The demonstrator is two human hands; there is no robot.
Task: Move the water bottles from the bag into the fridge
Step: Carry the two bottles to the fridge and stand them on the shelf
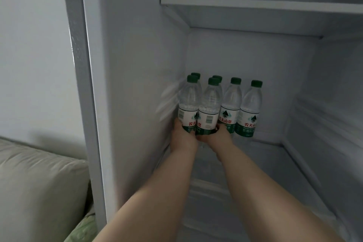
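Six water bottles (231,102) stood at the fridge shelf's (275,165) back left corner — left hand (181,133) and right hand (219,136) each gripping one — no bag showed.

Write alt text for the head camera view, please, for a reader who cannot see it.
Two bare hands reach into an open fridge: the left hand grips the base of the front-left water bottle and the right hand grips the bottle beside it. Six green-capped bottles are clustered at the back left of the compartment, under a white shelf.
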